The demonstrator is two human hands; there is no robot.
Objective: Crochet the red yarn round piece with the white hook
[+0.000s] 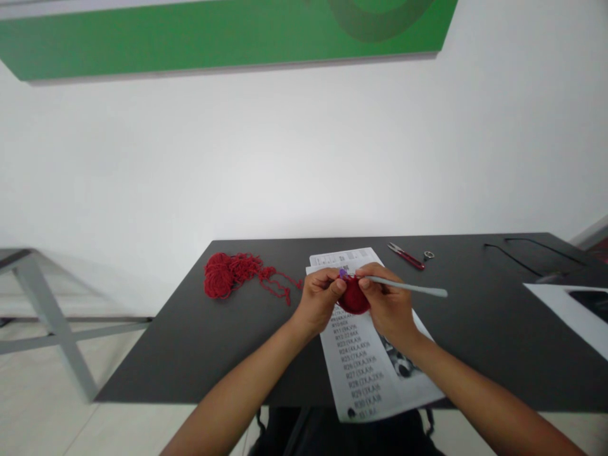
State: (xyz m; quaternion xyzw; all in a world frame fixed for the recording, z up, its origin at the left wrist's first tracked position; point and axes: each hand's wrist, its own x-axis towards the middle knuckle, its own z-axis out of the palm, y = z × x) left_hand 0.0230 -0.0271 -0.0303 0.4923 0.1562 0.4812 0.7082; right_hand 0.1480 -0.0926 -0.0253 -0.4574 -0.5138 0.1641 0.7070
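Observation:
A small rounded piece of red crochet work (354, 299) is held up between both hands, above a printed pattern sheet (361, 373). My left hand (317, 296) pinches its left edge, close to a small purple stitch marker (342, 273). In my right hand (388, 304) is a crochet hook with a pale grey handle (418, 287); its tip points left to the top edge of the red piece. The fingers of that hand also touch the piece's right side. Red yarn (221, 277) lies in a loose ball on the left of the table, with a crinkled strand trailing toward my left hand.
Red-handled thread snips (406, 255) and a small ring-shaped item (429, 255) lie at the back of the dark table (190, 361). Eyeglasses (517, 256) and another printed sheet (565, 310) are at the right. A white wall stands behind the table.

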